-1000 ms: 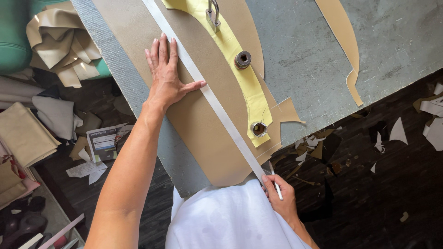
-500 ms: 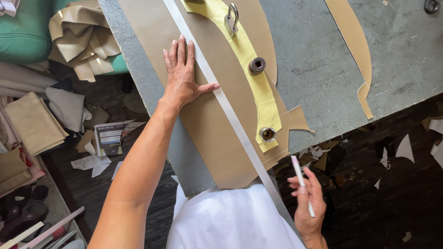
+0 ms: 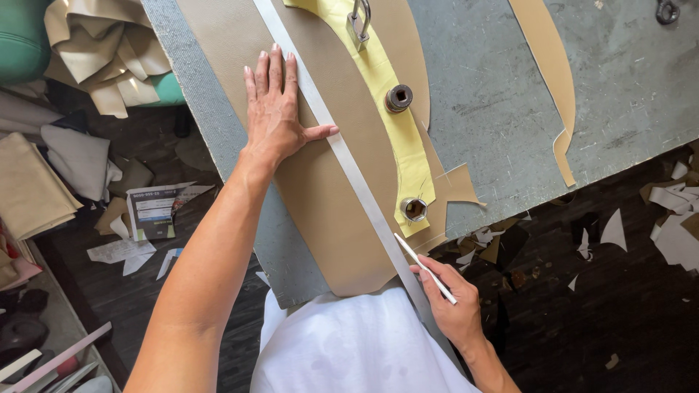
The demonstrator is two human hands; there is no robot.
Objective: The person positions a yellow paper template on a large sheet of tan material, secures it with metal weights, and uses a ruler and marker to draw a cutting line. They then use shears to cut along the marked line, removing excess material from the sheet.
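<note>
My left hand point(image 3: 275, 116) lies flat, fingers spread, on a tan sheet of leather-like material point(image 3: 335, 211), its thumb pressing a long metal straightedge point(image 3: 342, 156) that runs diagonally across the sheet. At the straightedge's near end my right hand point(image 3: 451, 306) grips a thin white pen-like tool point(image 3: 424, 268), its tip touching the material beside the ruler. A yellow pattern piece point(image 3: 393, 124) lies on the sheet, weighted by two metal sockets point(image 3: 398, 97) point(image 3: 413, 209) and a metal clip point(image 3: 359, 20).
The grey worktable point(image 3: 510, 109) also carries a narrow tan strip point(image 3: 547, 80) at the right. Scraps litter the dark floor point(image 3: 604, 291) on the right. At the left lie piled tan and white material point(image 3: 95, 51), papers point(image 3: 149, 211) and a green cushion point(image 3: 22, 36).
My right hand had lifted away from the sheet with the tool half a second ago; now it is back at the straightedge's near end. The left hand stays pressed down.
</note>
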